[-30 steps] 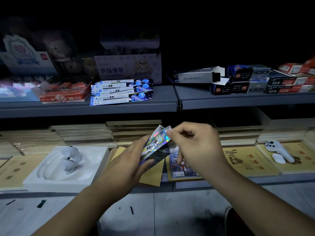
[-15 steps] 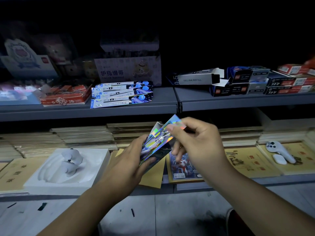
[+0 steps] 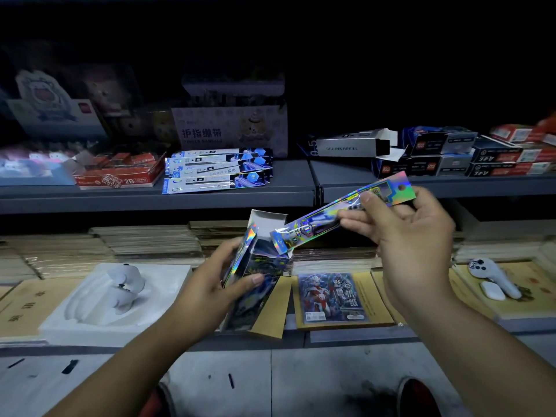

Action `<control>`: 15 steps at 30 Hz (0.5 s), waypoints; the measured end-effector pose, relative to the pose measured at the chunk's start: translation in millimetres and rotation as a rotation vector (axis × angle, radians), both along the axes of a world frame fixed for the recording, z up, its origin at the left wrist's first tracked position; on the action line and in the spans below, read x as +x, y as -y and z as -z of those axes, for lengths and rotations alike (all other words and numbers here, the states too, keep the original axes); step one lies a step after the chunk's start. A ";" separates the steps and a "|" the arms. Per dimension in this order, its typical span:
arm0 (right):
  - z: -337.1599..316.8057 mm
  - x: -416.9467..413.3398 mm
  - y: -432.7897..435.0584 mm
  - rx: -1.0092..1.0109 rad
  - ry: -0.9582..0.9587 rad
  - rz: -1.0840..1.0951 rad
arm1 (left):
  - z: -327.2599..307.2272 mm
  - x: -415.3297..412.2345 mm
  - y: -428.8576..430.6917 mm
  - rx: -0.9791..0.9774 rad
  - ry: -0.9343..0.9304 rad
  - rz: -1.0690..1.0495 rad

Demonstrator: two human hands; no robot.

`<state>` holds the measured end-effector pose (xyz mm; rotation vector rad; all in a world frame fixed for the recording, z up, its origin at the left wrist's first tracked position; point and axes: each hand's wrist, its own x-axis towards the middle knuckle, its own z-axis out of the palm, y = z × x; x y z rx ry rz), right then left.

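Holographic packet [image 3: 346, 215], center-right of frame, almost clear of the open box [image 3: 255, 266], pinched by right hand [image 3: 412, 236]; left hand [image 3: 210, 293] grips box at center. Risk: packet tail snags box flap, box tips over lower shelf [image 3: 361, 338].

"GEL INK REFILL": side of grey box [image 3: 349, 148], right half of upper shelf [image 3: 150, 200].
"0.5", turned sideways: dark panel [image 3: 313, 147] at left end of that box.
"2B": front of red box [image 3: 120, 179], left half of same shelf.
"护指绷带" in blue: white carton [image 3: 231, 130] at shelf back; fainter line beneath, seemingly "FINGER BANDAGE".
Print on shiny packet [image 3: 325, 219]: too blurred to read.
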<state>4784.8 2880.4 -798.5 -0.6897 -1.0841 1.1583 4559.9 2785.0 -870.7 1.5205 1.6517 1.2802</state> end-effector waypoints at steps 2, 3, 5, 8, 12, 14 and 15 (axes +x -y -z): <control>-0.8 -1.0 1.6 0.043 0.023 0.023 | -1.5 1.2 -0.4 0.011 0.032 0.015; -0.6 -1.3 3.1 0.063 0.036 0.032 | -0.8 1.1 -0.9 0.015 0.036 0.016; 0.1 -2.8 6.7 0.109 0.070 0.044 | -0.3 2.0 -1.0 0.022 0.031 -0.002; 6.0 -6.2 12.9 0.191 0.208 0.011 | 0.1 2.4 -0.8 0.029 -0.001 -0.021; 15.0 -10.3 20.0 0.272 0.432 -0.040 | -1.5 4.3 0.8 0.027 -0.017 -0.019; 18.1 -12.3 20.8 0.306 0.510 -0.011 | -2.2 6.6 1.8 0.019 -0.020 -0.006; 19.3 -13.7 20.4 0.311 0.533 -0.007 | -2.3 7.1 2.0 0.022 -0.020 -0.005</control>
